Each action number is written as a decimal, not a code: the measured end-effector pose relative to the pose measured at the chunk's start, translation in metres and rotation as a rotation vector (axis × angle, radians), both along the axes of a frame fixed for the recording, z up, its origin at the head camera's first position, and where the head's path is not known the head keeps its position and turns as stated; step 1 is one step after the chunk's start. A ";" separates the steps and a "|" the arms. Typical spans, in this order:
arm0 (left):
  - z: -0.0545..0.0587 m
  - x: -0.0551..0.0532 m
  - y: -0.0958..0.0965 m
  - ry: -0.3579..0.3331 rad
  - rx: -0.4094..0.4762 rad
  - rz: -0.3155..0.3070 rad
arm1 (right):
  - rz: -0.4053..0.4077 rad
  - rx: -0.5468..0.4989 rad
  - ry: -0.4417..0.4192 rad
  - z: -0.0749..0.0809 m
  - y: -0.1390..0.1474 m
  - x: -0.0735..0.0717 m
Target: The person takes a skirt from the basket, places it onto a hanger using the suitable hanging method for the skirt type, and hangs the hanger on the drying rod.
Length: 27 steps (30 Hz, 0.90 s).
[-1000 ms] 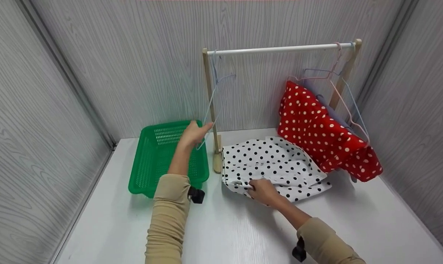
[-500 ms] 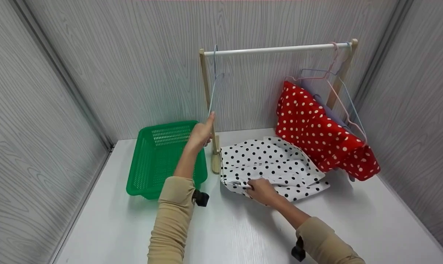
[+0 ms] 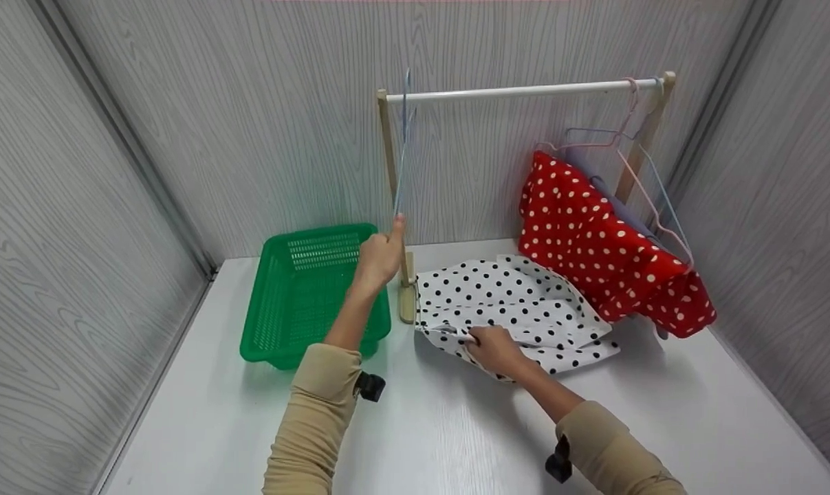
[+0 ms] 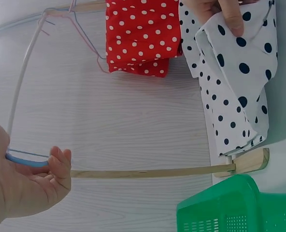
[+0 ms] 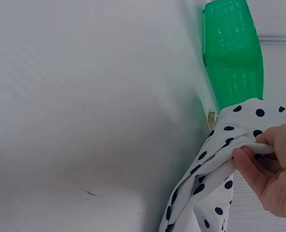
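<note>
My left hand point(image 3: 379, 260) grips a light-blue clothes hanger point(image 3: 400, 180) by its lower part, beside the rack's left post. The hanger stands nearly edge-on in the head view, its hook top showing above the rail. In the left wrist view the fingers curl round the blue bar point(image 4: 28, 161). A white cloth with black dots point(image 3: 483, 282) lies folded on the table below the rail. My right hand point(image 3: 498, 352) pinches its near edge, and the right wrist view shows a fold of the cloth point(image 5: 251, 116) between thumb and fingers.
The garment rack has a white rail point(image 3: 525, 90) on wooden posts. At its right end, a red dotted cloth point(image 3: 586, 234) hangs on a pink hanger point(image 3: 638, 180), in front of a purple-grey item point(image 3: 617, 206) by another blue hanger. A green basket point(image 3: 260, 295) stands left of the rack.
The left hand has shifted right and the blue hanger has turned edge-on and risen, its hook now higher above the rail. The right hand has raised the cloth's near edge slightly.
</note>
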State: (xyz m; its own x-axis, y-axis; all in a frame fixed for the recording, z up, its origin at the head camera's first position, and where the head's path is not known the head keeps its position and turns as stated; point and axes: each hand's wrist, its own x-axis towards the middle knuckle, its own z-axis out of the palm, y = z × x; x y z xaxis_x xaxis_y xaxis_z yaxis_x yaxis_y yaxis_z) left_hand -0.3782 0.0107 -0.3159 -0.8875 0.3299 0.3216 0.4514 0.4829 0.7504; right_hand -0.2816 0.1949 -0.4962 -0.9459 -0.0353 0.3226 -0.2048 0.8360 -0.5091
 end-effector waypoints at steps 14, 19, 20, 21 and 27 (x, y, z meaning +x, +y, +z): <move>-0.053 0.049 -0.022 -0.054 -0.082 -0.052 | -0.048 -0.047 -0.049 0.010 0.004 0.001; -0.084 0.055 -0.026 -0.117 -0.150 -0.043 | -0.082 -0.066 -0.043 0.018 0.008 -0.002; -0.090 0.056 -0.026 -0.132 -0.162 -0.037 | -0.089 -0.073 -0.040 0.020 0.009 -0.003; -0.095 0.056 -0.027 -0.149 -0.171 -0.032 | -0.097 -0.084 -0.035 0.022 0.011 -0.004; -0.122 0.055 -0.027 -0.201 -0.207 -0.001 | -0.205 -0.270 -0.074 0.038 0.028 -0.007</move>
State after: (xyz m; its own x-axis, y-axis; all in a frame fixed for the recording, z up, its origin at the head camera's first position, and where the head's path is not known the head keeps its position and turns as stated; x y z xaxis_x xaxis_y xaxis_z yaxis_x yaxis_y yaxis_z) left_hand -0.3233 -0.0163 -0.4383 -0.9263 0.3711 0.0650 0.3042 0.6349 0.7102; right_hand -0.2887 0.2226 -0.4582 -0.9458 0.2348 0.2243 -0.0009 0.6888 -0.7249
